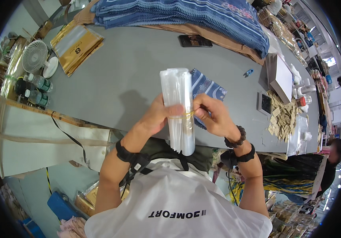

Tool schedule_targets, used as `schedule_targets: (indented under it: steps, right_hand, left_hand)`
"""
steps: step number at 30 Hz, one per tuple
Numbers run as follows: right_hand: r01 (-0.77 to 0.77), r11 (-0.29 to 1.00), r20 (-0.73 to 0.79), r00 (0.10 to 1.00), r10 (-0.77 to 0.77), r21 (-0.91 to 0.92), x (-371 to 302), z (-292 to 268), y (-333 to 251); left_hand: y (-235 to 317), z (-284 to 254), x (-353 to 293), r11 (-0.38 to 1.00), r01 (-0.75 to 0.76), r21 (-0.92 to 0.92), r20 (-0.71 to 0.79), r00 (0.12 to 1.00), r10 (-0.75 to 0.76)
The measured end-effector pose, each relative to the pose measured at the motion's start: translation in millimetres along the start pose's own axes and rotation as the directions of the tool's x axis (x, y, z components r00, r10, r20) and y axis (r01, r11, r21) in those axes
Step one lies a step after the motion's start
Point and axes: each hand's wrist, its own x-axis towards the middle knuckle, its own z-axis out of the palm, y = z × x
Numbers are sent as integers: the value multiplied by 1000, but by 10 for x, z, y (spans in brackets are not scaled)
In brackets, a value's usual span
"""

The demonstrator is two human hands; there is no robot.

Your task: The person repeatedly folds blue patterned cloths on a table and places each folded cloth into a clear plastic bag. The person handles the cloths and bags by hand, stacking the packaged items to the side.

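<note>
A rolled bundle of clear plastic bags (pixel 177 89) stands out over the near table edge, a thin yellowish rubber band (pixel 187 114) around its middle. My left hand (pixel 157 115) is closed around the bundle's left side, thumb laid across its front. On the other side my right hand (pixel 215 117) pinches at the band with thumb and forefinger, close against the plastic. Behind the bundle and my right hand lies a folded blue patterned cloth (pixel 209 85), partly hidden by them.
Across the far side of the grey table (pixel 126 63) lies a tall stack of blue patterned cloths (pixel 178 16). A phone (pixel 195 41), gold packaging bags (pixel 76 47), a white fan (pixel 35 56) and bottles (pixel 39 97) sit around. Right: a box (pixel 280 79) and brown tags (pixel 283 119).
</note>
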Motion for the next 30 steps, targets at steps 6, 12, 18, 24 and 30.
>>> schedule_targets:
  steps: [6,12,18,24,30]
  right_hand:
    - [109,979,54,993,-101,-171,47,112,-97]
    - [409,737,144,906,-398,-538,-25,477,64]
    - [293,868,22,950,-310,-401,-442,339,337]
    - [151,909,119,987,-113,-389,-1068,497,512]
    - [-101,896,-254,967,-14,-433,-965,397,408]
  left_hand:
    - [56,-24,111,993,-31,114,-208,977,54]
    - [73,67,281,987,-30,160,-354,931,86]
    - [81,-52,304,988,-155,23,-471,870,147]
    - [334,-415,443,886,-410,-217,-607,767,207]
    - [371,-955,310,890,-434,-136,-560,775,292]
